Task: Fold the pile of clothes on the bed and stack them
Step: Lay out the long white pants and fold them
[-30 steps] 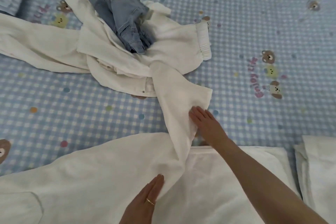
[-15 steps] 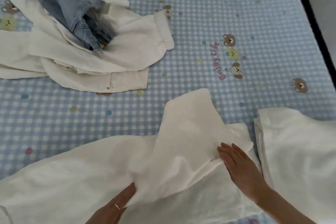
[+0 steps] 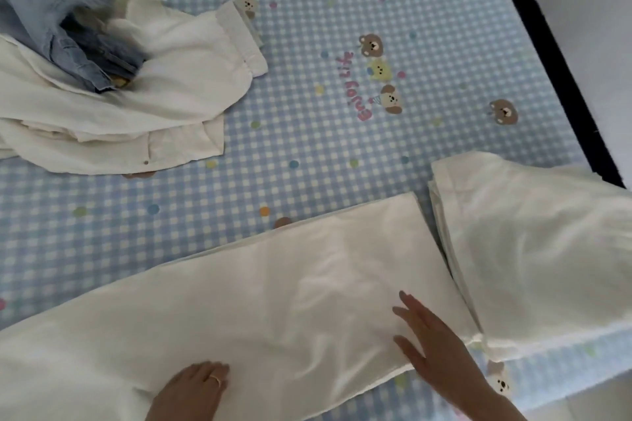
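A long white garment (image 3: 266,294) lies flat across the near part of the bed, folded lengthwise. My left hand (image 3: 195,390), with a ring on one finger, rests palm down on its near edge. My right hand (image 3: 431,342) lies flat on its right end, fingers spread. Neither hand grips the cloth. To the right sits a stack of folded white clothes (image 3: 540,249). At the far left is the unfolded pile: white clothes (image 3: 164,92) with a blue denim piece (image 3: 51,27) on top.
The bed sheet (image 3: 342,44) is blue-and-white checked with bear prints and pink lettering. The bed's dark right edge (image 3: 547,55) runs diagonally at the upper right, with pale floor beyond. The near bed edge shows at the lower right.
The raised leg of the white garment has been laid down and smoothed flat over the rest. My right hand slid to the garment's right end. The view shifted right.
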